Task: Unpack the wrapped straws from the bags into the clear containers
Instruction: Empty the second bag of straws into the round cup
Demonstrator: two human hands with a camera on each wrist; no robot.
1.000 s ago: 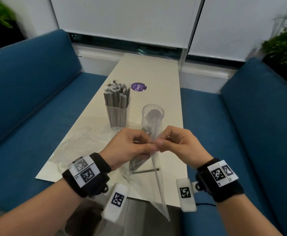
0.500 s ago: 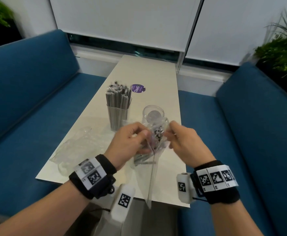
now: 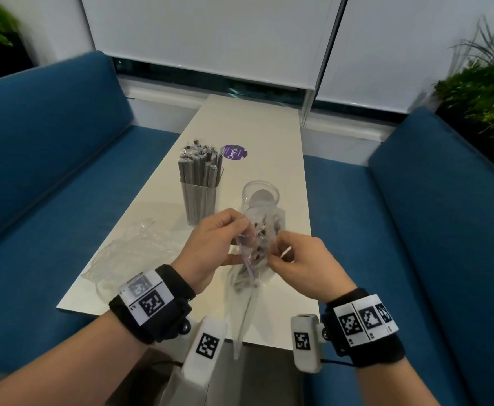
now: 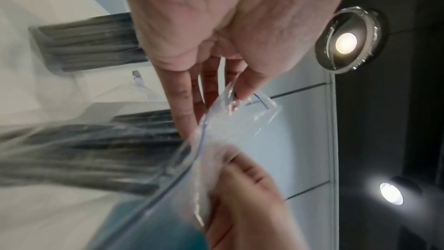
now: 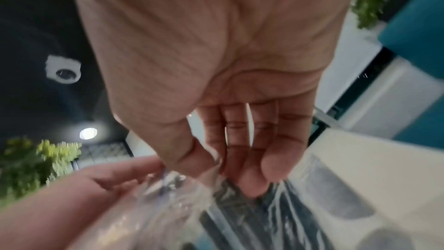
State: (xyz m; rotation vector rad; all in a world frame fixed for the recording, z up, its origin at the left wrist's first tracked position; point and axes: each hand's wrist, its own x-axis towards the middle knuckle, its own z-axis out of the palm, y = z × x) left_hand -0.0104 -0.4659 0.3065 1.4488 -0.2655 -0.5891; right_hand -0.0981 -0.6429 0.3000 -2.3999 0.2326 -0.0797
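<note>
Clear plastic bag [image 3: 250, 259] of wrapped straws [image 3: 259, 250], blurred above the bench [image 3: 269, 136], is pinched at its mouth by left hand [image 3: 210, 247] and right hand [image 3: 304, 265] fingers, hiding the empty container [image 3: 260, 194] behind.

**Layout on and around the table**

A bag [image 3: 250, 260] of wrapped straws [image 3: 259, 230] is held above the near half of the table [image 3: 269, 136], between the left hand [image 3: 210, 247] and the right hand [image 3: 301, 259]. Just behind it an empty container [image 3: 260, 194] is set; to that container's left a container filled with straws [image 3: 200, 189] is placed. An emptied bag [image 3: 128, 253] is spread at the near left. A sticker [image 3: 234, 152] is found farther back. Sofas [image 3: 49, 171] are set on both sides.
</note>
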